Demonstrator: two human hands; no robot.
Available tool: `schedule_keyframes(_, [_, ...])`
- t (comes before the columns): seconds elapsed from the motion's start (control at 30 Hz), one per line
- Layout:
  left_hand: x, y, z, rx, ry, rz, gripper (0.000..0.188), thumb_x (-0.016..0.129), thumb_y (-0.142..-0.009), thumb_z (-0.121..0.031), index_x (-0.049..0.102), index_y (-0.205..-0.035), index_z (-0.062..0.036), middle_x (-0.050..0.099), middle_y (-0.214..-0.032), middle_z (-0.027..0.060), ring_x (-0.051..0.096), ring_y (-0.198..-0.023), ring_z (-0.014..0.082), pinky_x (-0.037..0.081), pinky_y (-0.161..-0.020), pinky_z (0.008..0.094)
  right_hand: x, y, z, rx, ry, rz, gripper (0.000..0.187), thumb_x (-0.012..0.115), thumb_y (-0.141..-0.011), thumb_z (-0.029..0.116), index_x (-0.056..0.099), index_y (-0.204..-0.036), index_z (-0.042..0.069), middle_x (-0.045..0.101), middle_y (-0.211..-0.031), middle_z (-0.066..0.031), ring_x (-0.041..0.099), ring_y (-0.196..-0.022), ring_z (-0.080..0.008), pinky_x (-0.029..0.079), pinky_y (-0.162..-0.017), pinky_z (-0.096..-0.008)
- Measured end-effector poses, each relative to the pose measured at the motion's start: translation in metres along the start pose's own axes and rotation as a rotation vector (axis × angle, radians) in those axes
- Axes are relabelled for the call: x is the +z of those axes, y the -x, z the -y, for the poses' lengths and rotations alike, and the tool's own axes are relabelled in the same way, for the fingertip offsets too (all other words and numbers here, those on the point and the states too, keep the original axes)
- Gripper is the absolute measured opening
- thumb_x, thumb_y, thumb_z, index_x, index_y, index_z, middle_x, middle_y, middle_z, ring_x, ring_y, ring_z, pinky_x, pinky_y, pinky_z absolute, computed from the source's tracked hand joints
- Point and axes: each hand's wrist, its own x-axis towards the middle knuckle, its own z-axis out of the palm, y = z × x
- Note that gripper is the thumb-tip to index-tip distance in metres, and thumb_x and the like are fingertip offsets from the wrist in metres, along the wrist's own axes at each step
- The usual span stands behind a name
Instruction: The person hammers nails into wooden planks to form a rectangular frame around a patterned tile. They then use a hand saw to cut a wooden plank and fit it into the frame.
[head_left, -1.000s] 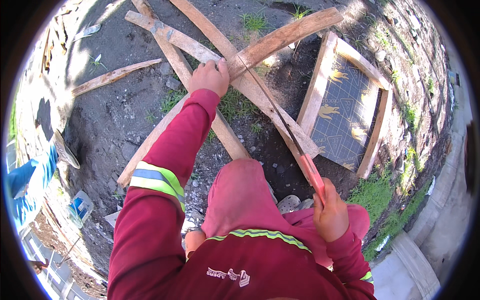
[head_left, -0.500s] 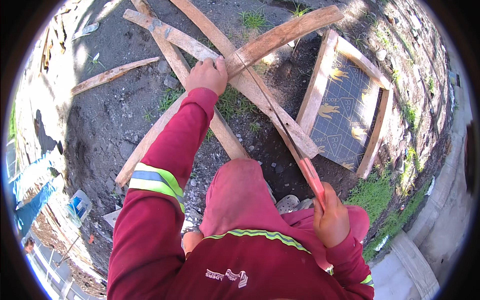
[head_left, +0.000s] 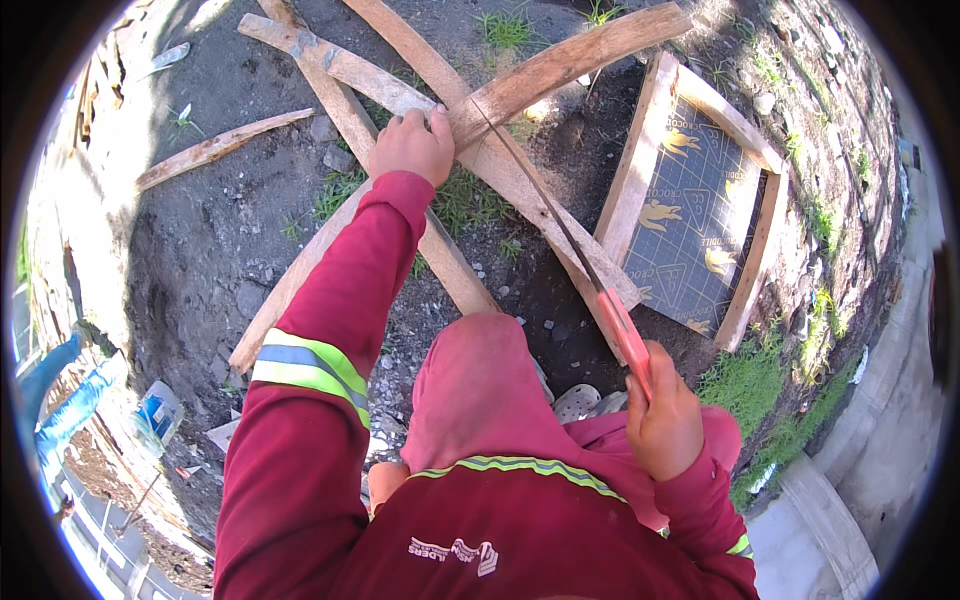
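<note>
My left hand (head_left: 412, 148) is closed over a wooden plank (head_left: 580, 65), pressing it where it lies across other crossed planks. That plank runs up to the far right. A handsaw (head_left: 560, 222) with a red handle is gripped in my right hand (head_left: 664, 412), near my bent right knee. Its thin blade slants up to the left, and its far end meets the plank just right of my left hand. Beneath, a long board (head_left: 530, 195) runs from far left toward near right, below the saw blade. My left fingers partly hide the crossing of the planks.
On the right lies a wooden frame (head_left: 630, 160) backed by a dark printed panel (head_left: 690, 210). A loose stick (head_left: 225, 150) rests on the soil to the left. Grass (head_left: 750, 385) grows near my right knee. A clear plastic container (head_left: 160, 410) sits at lower left, near a person's blue-clad legs (head_left: 65, 410).
My right hand and the saw have moved slightly up, sliding the blade a little forward along the cut. My left hand stays on the plank. The blue-clad legs at far left have shifted.
</note>
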Motion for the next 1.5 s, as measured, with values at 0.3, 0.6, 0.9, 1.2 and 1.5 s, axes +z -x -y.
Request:
schedule_keyframes(0.3, [-0.013, -0.004, -0.005, -0.069, -0.002, 0.110, 0.052, 0.038, -0.097, -0.047, 0.066, -0.097, -0.0029, 0.065, -0.099, 0.0227, 0.063, -0.095, 0.0409, 0.048, -0.086, 0.0507, 0.046, -0.064, -0.006, -0.009, -0.053, -0.013, 0.032, 0.058, -0.089, 0.007, 0.046, -0.119, 0.002, 0.063, -0.081, -0.0256, 0.063, -0.074, -0.0447, 0.052, -0.063, -0.0499])
schedule_keyframes(0.6, [-0.009, -0.004, -0.006, -0.035, -0.019, 0.044, 0.053, 0.037, -0.097, -0.046, 0.066, -0.097, -0.0013, 0.066, -0.099, 0.0240, 0.063, -0.094, 0.0412, 0.049, -0.085, 0.0496, 0.059, -0.122, 0.012, -0.125, -0.038, -0.102, 0.019, 0.053, -0.093, 0.015, 0.045, -0.106, 0.004, 0.063, -0.073, -0.0256, 0.063, -0.067, -0.0449, 0.052, -0.059, -0.0520])
schedule_keyframes(0.9, [-0.001, -0.001, 0.002, 0.011, -0.022, -0.001, 0.052, 0.038, -0.097, -0.045, 0.066, -0.097, -0.0022, 0.066, -0.099, 0.0228, 0.063, -0.095, 0.0406, 0.049, -0.086, 0.0494, 0.001, 0.009, -0.001, -0.018, 0.002, -0.018, 0.049, 0.062, -0.087, 0.009, 0.042, -0.132, 0.005, 0.063, -0.087, -0.0239, 0.064, -0.070, -0.0437, 0.054, -0.060, -0.0487])
schedule_keyframes(1.2, [-0.014, 0.000, -0.006, 0.007, -0.020, 0.068, 0.051, 0.037, -0.098, -0.045, 0.067, -0.096, -0.0030, 0.066, -0.097, 0.0229, 0.063, -0.093, 0.0407, 0.049, -0.086, 0.0493, 0.064, -0.092, -0.008, -0.015, -0.061, -0.001, 0.025, 0.056, -0.091, 0.011, 0.046, -0.112, 0.003, 0.062, -0.077, -0.0267, 0.063, -0.072, -0.0456, 0.051, -0.062, -0.0517])
schedule_keyframes(1.5, [-0.006, -0.003, -0.003, 0.003, -0.038, 0.023, 0.051, 0.038, -0.097, -0.044, 0.066, -0.095, -0.0020, 0.066, -0.098, 0.0229, 0.063, -0.093, 0.0410, 0.049, -0.085, 0.0498, 0.037, -0.088, 0.005, -0.073, -0.038, -0.026, 0.024, 0.056, -0.092, 0.014, 0.048, -0.112, 0.004, 0.064, -0.079, -0.0255, 0.065, -0.073, -0.0439, 0.053, -0.061, -0.0506])
